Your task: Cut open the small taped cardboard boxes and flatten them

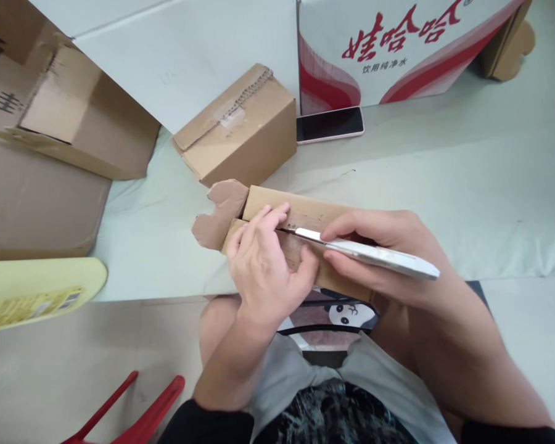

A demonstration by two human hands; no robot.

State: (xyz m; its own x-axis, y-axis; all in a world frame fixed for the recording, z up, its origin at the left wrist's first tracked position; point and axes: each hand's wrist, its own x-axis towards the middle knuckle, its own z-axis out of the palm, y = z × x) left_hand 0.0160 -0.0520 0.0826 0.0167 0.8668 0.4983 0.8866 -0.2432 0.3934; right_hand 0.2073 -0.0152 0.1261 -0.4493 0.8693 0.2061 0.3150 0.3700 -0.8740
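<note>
A small long cardboard box point(300, 206) lies at the front edge of the covered table, its double-lobed end flap point(224, 213) folded out to the left. My left hand point(266, 265) presses on top of this box with its fingers stretched out and the thumb apart, steadying it. In my right hand point(388, 246) is a white utility knife point(374, 254), gripped between thumb and fingers. The blade tip touches the seam along the top of the box, close to my left fingers. My palm hides part of the box's left side.
Behind stand a taped cardboard box point(254, 135), a phone point(330, 125) and a white-and-red carton point(398, 55). A large brown carton point(41, 197) is at left, above a yellow object point(41, 290). Red legs point(152, 407) show on the floor; another cardboard piece point(509, 49) is back right.
</note>
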